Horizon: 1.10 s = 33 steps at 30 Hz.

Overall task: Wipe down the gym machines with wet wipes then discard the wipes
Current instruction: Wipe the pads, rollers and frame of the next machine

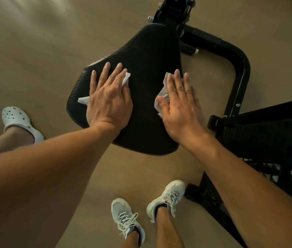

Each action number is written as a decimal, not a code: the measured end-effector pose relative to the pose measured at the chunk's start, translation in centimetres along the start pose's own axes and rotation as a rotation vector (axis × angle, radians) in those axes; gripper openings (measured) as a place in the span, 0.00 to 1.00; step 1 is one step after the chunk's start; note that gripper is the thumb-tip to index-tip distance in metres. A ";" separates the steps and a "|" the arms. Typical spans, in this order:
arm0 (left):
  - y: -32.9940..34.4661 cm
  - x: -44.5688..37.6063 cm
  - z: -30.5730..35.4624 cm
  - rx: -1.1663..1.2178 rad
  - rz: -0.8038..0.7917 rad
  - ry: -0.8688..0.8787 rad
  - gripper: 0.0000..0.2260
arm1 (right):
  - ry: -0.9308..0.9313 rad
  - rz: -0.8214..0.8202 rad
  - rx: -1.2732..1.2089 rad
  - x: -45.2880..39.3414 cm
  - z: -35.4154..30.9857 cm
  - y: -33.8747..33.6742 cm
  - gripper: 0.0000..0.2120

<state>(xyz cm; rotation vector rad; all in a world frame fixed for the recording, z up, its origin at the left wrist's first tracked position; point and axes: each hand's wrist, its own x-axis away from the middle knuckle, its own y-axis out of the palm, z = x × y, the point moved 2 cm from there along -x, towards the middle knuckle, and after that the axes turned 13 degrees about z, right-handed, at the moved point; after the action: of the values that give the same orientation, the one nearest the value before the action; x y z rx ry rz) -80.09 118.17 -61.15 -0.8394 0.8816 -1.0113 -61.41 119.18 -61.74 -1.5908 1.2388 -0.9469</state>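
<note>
We see the black seat pad point(147, 56); our left hand point(108, 100) lies flat, fingers straight, pressing a white wipe point(126, 77) onto it, and our right hand point(182, 102) presses another wipe point(161, 97) likewise

tan floor point(43, 56), black machine frame point(238, 72), sneakers point(127, 219)

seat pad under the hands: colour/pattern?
Black padded seat with a fine woven, carbon-fibre-like texture; head view, clearest in the bare area beyond the fingertips.
</note>
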 end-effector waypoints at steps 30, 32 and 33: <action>-7.9 12.0 -6.5 0.683 0.349 -0.816 0.18 | -0.185 -0.103 0.146 1.5 -6.3 0.4 0.29; -8.0 12.1 -6.7 0.647 0.360 -0.816 0.18 | -0.095 -0.088 0.161 -2.8 -8.2 0.9 0.30; -7.9 12.2 -6.7 0.636 0.372 -0.814 0.18 | -0.110 -0.090 0.154 -4.6 -10.0 1.3 0.31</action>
<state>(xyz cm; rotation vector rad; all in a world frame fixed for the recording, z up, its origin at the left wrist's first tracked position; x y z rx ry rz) -85.52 103.21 -59.43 -0.4383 -0.0093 -0.4832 -72.07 121.70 -60.02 -1.5649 1.0016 -0.9741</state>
